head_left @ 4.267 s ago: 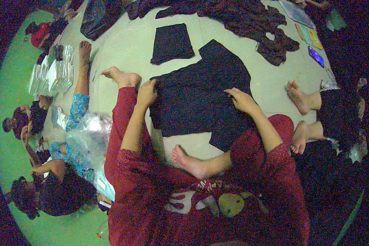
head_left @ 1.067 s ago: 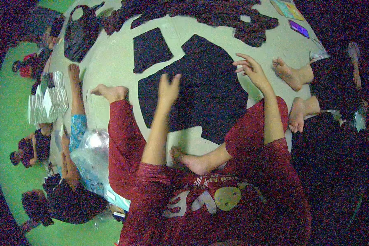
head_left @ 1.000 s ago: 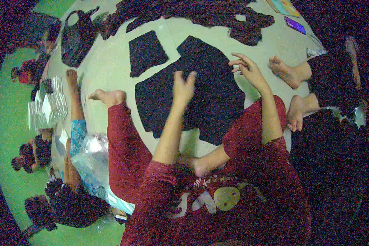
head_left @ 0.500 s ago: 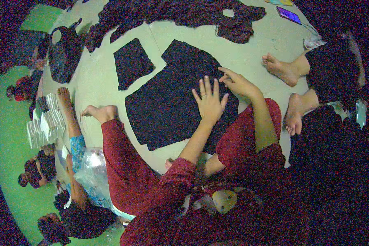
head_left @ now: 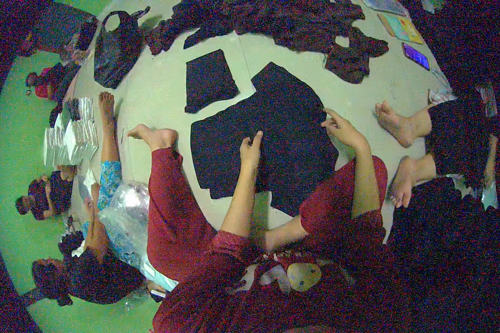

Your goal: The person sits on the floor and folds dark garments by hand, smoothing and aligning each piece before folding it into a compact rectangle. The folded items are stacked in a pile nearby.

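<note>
A large black cloth garment (head_left: 294,161) lies spread on the pale floor sheet before my crossed legs. My left hand (head_left: 250,152) is on its middle, turned edge-on, with thumb and fingers closed around a bit of the cloth; some fingertips are hidden. At the garment's right edge, my right hand (head_left: 344,132) has bent fingers and pinches the border. A smaller folded black cloth piece (head_left: 210,80) lies just beyond the garment, to the left, touched by neither hand.
A heap of dark cloth (head_left: 272,25) stretches along the far side, beside a black plastic bag (head_left: 116,50). Bundled white packets (head_left: 72,133) stand at left near a seated person (head_left: 94,277). Another person's bare feet (head_left: 397,122) are at right; a phone (head_left: 415,55) lies beyond them.
My left hand has gone from lying flat with spread fingers to closing on the cloth. My right hand stays at the right edge. The whole view has shifted, moving the cloths rightward.
</note>
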### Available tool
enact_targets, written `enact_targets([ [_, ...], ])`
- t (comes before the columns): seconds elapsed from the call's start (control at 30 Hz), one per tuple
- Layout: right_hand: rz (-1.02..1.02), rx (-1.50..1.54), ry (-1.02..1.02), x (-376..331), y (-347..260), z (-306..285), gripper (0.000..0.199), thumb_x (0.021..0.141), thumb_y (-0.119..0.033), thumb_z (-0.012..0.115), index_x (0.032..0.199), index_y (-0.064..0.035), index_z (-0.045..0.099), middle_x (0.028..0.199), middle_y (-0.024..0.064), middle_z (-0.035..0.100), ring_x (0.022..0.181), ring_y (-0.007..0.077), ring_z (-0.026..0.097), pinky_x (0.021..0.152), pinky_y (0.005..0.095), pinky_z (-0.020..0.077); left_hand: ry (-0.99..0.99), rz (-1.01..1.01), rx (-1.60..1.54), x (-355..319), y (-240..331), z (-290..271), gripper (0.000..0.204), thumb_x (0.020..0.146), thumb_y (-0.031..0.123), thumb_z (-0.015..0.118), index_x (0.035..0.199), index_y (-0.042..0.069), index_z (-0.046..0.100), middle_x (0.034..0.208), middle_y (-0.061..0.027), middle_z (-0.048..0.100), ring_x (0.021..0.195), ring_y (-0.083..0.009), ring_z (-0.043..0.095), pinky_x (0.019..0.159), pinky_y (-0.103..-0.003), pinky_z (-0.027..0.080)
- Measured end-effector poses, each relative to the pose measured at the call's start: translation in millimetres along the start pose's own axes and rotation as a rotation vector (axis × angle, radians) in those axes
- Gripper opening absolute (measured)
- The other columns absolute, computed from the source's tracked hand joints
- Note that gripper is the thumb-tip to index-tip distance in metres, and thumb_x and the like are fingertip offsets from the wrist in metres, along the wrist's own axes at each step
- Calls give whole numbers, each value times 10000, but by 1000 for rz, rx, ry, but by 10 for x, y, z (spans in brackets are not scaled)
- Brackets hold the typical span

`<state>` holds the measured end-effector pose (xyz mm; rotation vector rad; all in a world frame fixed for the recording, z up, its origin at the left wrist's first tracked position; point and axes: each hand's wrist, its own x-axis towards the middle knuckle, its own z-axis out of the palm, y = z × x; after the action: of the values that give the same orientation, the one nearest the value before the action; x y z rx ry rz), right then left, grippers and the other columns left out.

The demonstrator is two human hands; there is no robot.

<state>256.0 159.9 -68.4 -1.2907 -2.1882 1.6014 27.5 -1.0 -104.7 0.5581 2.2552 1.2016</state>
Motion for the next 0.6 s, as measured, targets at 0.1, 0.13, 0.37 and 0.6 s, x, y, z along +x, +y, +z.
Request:
enact_targets([
  [0.1, -35, -109, 23, -24, 43, 25, 519, 828, -39, 483, 1320, -78, 320, 995, 106, 596, 896, 167, 568, 812, 294, 443, 27, 159, 147, -37, 123, 95, 495, 849, 349, 520, 1082, -79, 433, 1022, -295, 544, 965, -405, 533, 816, -421, 415],
  [0.13, -47, -92, 25, -40, 52, 39, 519, 830, -42, 487, 1320, -79, 320, 996, 107, 596, 892, 168, 569, 811, 294, 443, 52, 137, 235, -95, 197, 115, 446, 865, 323, 495, 1081, -64, 440, 1014, -301, 542, 949, -430, 529, 811, -436, 417],
  [0.37, -16, -101, -17, -28, 18, 43, 532, 838, -56, 503, 1331, -101, 310, 1007, 116, 592, 909, 186, 562, 819, 302, 438, -209, 767, 265, 327, 1197, -493, 290, 822, 203, 574, 1006, -3, 486, 837, -237, 580, 780, -412, 575, 654, -440, 460],
  [0.6, 27, -121, -39, -67, -73, 13, 551, 834, -48, 506, 1339, -127, 302, 1012, 106, 592, 910, 181, 554, 823, 301, 436, -307, 1008, 463, 2141, 2186, -1226, 485, 791, 405, 604, 1106, 47, 518, 991, -171, 598, 946, -297, 573, 802, -353, 436],
])
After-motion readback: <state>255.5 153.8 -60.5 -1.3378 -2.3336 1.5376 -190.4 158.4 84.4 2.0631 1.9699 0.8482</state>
